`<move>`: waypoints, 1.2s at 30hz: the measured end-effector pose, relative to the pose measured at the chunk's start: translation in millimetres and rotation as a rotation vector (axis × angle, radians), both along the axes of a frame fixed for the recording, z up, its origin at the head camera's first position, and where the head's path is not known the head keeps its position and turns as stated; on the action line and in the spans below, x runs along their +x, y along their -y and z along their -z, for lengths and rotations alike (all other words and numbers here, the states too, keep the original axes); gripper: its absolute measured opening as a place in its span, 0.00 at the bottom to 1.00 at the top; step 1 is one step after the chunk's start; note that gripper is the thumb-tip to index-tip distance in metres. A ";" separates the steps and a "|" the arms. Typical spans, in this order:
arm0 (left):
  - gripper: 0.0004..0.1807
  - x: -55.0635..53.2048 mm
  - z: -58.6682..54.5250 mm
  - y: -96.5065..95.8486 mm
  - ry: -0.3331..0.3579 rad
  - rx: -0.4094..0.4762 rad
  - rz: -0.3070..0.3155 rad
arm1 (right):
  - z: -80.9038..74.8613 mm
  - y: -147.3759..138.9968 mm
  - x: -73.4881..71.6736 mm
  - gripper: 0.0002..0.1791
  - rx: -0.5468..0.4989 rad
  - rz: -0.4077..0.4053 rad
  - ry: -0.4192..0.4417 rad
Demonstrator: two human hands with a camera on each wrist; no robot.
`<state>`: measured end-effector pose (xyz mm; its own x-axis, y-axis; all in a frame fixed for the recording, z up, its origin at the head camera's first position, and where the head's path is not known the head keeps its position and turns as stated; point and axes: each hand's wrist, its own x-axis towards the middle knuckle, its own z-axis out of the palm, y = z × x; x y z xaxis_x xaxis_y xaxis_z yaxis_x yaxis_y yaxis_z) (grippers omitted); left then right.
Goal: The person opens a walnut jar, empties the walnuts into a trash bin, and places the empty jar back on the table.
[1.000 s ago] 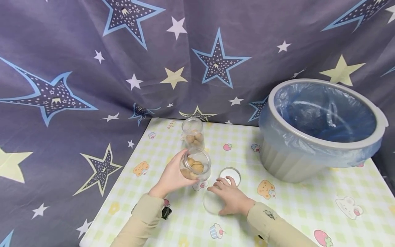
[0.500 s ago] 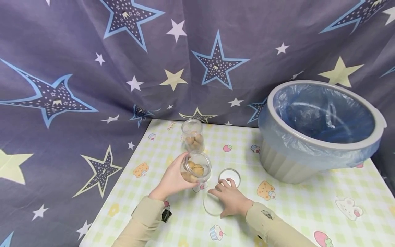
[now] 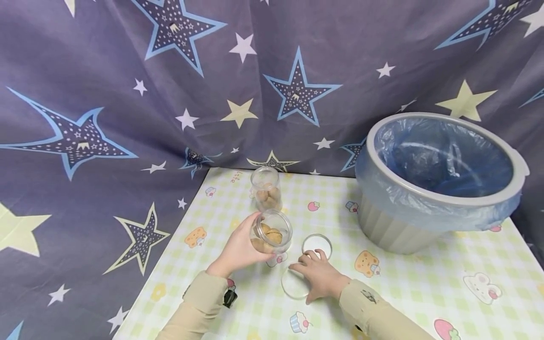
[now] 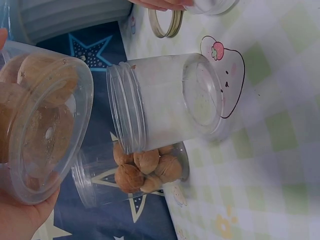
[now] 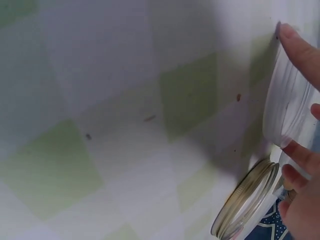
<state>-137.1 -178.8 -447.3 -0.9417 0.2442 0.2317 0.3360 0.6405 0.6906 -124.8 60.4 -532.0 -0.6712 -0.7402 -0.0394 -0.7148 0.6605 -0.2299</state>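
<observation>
My left hand (image 3: 241,249) grips a clear plastic jar (image 4: 52,125) from its left side, fingers wrapped round the wall. Several walnuts (image 3: 271,233) lie inside it, and its mouth faces up without a lid. An empty clear jar (image 4: 165,100) with a threaded neck stands on the table close by; in the head view the held jar hides it. Just behind is another open jar (image 3: 267,182) with walnuts. My right hand (image 3: 321,277) spans a clear round lid (image 3: 294,284), thumb on one edge and a fingertip on the opposite one (image 5: 287,105).
A gold-rimmed lid (image 3: 317,243) lies just beyond my right fingers. To the back right stands a large grey bin (image 3: 395,226) lined with a blue bag. A checked cloth (image 3: 331,316) covers the table, and a star-patterned curtain (image 3: 340,47) hangs behind its far edge.
The head view has tipped up slightly. Both hands keep about the same places, the left with the walnut jar and the right at the clear lid.
</observation>
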 end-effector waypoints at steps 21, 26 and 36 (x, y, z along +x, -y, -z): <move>0.58 3.5 2.4 -4.4 -0.013 0.036 -0.010 | -15.4 -23.1 -3.9 0.40 -0.248 0.089 0.194; 0.58 5.1 2.0 -4.3 0.005 0.032 -0.018 | -19.9 -30.5 -2.9 0.34 -0.345 0.102 0.156; 0.57 7.4 1.0 -7.4 -0.027 -0.006 -0.009 | -41.0 -51.4 4.7 0.27 -0.421 0.129 0.123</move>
<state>-129.7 -171.4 -448.3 -0.9372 0.2371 0.2557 0.3487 0.6481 0.6771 -120.1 111.8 -491.0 -0.7681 -0.6195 0.1620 -0.5834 0.5729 -0.5757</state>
